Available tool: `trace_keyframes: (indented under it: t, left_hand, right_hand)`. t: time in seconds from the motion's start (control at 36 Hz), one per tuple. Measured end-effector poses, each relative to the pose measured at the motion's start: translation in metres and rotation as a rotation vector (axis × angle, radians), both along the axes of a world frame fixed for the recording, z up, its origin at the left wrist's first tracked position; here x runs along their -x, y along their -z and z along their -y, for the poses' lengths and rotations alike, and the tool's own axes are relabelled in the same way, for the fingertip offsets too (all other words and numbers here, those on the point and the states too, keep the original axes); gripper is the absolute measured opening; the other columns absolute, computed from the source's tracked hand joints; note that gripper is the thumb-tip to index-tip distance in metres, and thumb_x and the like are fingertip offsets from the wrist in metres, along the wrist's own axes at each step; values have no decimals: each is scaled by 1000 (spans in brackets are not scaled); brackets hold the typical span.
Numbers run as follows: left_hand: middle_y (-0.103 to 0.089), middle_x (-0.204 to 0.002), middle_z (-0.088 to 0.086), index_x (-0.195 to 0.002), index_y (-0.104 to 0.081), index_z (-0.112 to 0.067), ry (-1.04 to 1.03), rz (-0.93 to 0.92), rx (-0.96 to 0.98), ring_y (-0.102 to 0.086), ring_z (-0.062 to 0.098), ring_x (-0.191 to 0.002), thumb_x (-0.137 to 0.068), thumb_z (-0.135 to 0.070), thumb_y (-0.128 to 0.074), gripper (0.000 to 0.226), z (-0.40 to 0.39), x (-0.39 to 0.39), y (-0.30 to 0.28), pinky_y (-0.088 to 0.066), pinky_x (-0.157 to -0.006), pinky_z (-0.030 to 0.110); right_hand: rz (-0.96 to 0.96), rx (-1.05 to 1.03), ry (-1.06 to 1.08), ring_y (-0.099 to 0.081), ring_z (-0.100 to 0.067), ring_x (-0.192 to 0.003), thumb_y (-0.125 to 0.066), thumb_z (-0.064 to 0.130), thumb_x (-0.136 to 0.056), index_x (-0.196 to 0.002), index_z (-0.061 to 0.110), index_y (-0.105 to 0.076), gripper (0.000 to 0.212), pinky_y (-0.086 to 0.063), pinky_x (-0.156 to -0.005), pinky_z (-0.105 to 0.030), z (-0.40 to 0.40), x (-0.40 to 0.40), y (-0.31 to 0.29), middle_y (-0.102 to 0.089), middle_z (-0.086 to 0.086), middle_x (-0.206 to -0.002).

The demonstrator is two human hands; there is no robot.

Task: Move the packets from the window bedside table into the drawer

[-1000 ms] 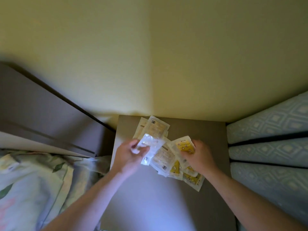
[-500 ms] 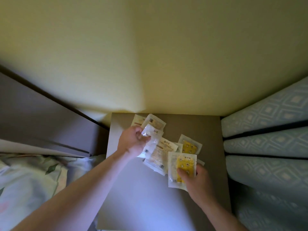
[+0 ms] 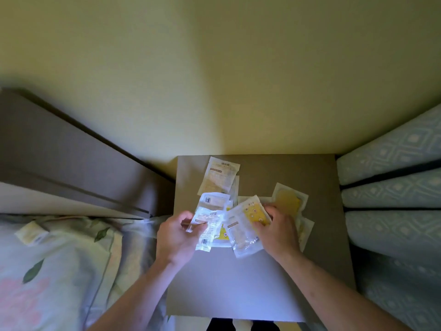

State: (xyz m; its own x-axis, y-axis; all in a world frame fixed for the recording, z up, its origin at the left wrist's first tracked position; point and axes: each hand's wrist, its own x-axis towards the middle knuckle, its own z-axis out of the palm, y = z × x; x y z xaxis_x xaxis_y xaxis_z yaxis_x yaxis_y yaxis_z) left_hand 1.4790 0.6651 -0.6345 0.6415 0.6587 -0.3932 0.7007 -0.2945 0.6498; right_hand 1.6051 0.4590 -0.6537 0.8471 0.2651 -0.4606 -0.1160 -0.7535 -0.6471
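Head view, looking down on the bench (image 3: 250,283), a grey-brown bedside top occupying the centre and lower centre of the frame. The packets (image 3: 238,211) lay in a loose, overlapping scatter on the upper half of the bench, between and just above the two hands. The left hand (image 3: 177,235), at centre left of the frame, had its fingers curled round a white printed packet (image 3: 206,229), pinching it by its left edge so that it stood raised off the surface. The right hand (image 3: 278,231), at centre right, pinched a yellow-centred packet (image 3: 254,212) at its right edge; a clear-bordered packet (image 3: 241,237) overlapped it below, touching the same hand. Both held packets met at the middle of the frame, between the hands. A pale beige packet (image 3: 218,177) lay flat above the left hand, near the back edge of the bench and apart from both hands. Another yellow packet (image 3: 290,198) lay flat just above the right hand, and a further one was partly hidden beneath that hand. A floral bed cover (image 3: 47,271) filled the lower left of the frame; a patterned blue curtain (image 3: 393,199) filled the right. A yellowish wall (image 3: 214,80) took up the upper half.
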Motion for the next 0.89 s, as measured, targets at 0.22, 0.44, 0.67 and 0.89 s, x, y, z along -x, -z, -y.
trace_keyframes:
  t: [0.22, 0.44, 0.67, 0.89]
  left_hand:
    - [-64, -67, -15, -84, -53, -29, -42, 71, 189, -51, 4, -55, -73, -10, -87, 41, 13, 18, -4, -42, -57, 17]
    - [-68, -79, -8, -87, -71, -22, 108, -64, 84, -61, 15, -75, -84, -20, -78, 8, 22, 27, 2, -50, -67, 26]
    - [-54, -100, -7, -92, -69, -13, 106, -52, 33, -54, 13, -86, -80, -26, -84, 23, 31, 3, 12, -39, -73, 17]
    - [-61, -70, -7, -79, -67, -18, -31, -28, 123, -51, 10, -62, -79, -26, -84, 19, 36, 12, 10, -39, -54, 11]
  right_hand:
    - [58, -25, -12, -55, -20, -79, -74, 12, -80, -74, 24, -58, 21, -40, -66, -31, 12, 13, -4, -58, 8, -80]
    - [-18, -21, 23, -56, -17, -110, -83, 15, -80, -114, 14, -74, 35, -45, -102, -34, 46, 60, 0, -56, 1, -115]
    - [-100, 26, 94, -64, -15, -93, -80, 22, -81, -98, 24, -74, 18, -57, -82, -39, 57, 78, 7, -66, 6, -100]
    - [-167, -74, 231, -67, -6, -77, -77, 16, -87, -95, 24, -71, 13, -47, -60, -20, 52, 75, -8, -72, 12, -85]
